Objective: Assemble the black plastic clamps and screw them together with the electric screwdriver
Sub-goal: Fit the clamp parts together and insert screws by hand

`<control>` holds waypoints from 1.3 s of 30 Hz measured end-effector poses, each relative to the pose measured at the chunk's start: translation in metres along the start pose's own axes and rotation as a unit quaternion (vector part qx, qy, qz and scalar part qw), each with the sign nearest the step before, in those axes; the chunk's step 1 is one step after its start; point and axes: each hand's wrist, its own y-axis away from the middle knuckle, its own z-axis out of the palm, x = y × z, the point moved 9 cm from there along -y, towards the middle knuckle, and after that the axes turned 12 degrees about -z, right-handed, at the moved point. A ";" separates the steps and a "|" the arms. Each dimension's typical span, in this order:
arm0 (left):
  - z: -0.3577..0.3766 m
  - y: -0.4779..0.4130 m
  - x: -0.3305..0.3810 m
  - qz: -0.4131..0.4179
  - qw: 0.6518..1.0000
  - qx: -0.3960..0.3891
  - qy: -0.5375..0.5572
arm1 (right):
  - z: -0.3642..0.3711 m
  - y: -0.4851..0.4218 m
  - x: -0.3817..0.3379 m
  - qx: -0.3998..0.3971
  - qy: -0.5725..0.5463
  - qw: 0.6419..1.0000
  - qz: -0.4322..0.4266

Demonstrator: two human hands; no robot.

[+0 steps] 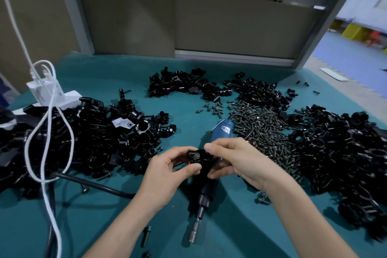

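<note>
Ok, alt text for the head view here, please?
The left hand and right hand hold a black clamp over a blue screwdriver lying on the teal table. Piles of clamp parts and screws lie around, and a white cable loops at left.

We see the tabletop (pixel 188 73) evenly and fairly brightly lit from overhead, with soft shadows lying just to the left of both forearms. The clamp (pixel 198 158) pinched between the left hand (pixel 167 174) and the right hand (pixel 240 163) reads as a near-black mass with little detail. The heap of black parts (pixel 83 142) by the left edge gives only small glints and one pale glare patch. The white cable (pixel 49 132) is close to blown out. Beyond the far right corner the floor (pixel 345 48) is bright, washed out and blurred. We notice wide-angle bending: the grey frame post (pixel 314 27) leans, and the picture's corners smear.
</note>
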 end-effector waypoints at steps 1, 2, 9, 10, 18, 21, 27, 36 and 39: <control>0.000 0.002 0.005 0.017 1.000 0.001 -0.001 | 0.003 0.001 -0.001 -0.018 -0.022 1.000 0.011; 0.000 0.004 0.009 0.032 0.999 0.003 -0.007 | 0.005 0.002 -0.002 -0.024 -0.046 0.999 0.013; 0.003 0.012 0.026 0.108 0.989 0.029 -0.094 | 0.006 0.000 -0.002 0.024 -0.148 0.989 -0.005; 0.002 0.013 0.028 0.119 0.987 0.037 -0.102 | 0.009 0.001 -0.001 0.024 -0.161 0.987 -0.007; -0.001 0.010 0.025 0.103 0.991 0.052 -0.070 | 0.027 -0.003 0.008 0.075 -0.236 0.968 -0.038; -0.009 0.006 0.016 0.072 0.994 0.075 -0.044 | 0.025 -0.004 0.010 0.101 -0.245 0.963 -0.042; -0.027 0.001 0.003 0.032 0.990 0.135 -0.026 | 0.024 0.000 0.004 0.093 -0.232 0.964 -0.088; -0.026 0.003 0.006 0.040 0.987 0.147 -0.055 | 0.022 0.013 -0.010 0.175 -0.053 0.967 -0.177; -0.023 0.000 0.008 0.022 0.994 0.108 -0.027 | 0.015 0.012 -0.008 0.190 -0.067 0.964 -0.176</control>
